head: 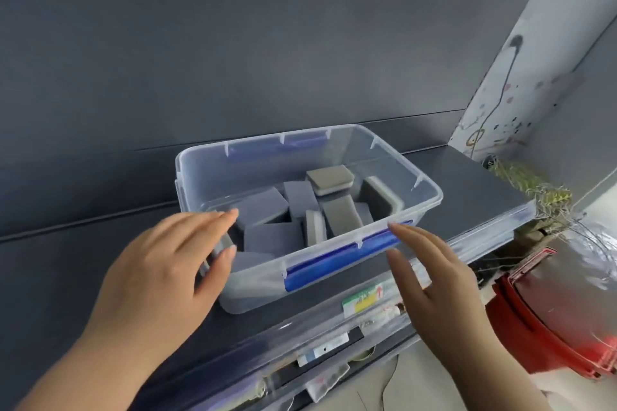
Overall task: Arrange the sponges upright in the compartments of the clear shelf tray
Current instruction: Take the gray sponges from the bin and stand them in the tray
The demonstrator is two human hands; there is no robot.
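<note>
Left hand (160, 264): fingers spread over the clear box (430, 197) corner, likely steadying it.
Right hand (430, 280): flat, empty, beside the front wall.
Sponges (300, 207): jumbled inside, mostly lying flat.

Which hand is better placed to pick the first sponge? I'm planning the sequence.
Probably the left hand: its fingers already touch the clear bin corner, beside the gray sponges. The right hand hovers open outside the front wall.
</note>
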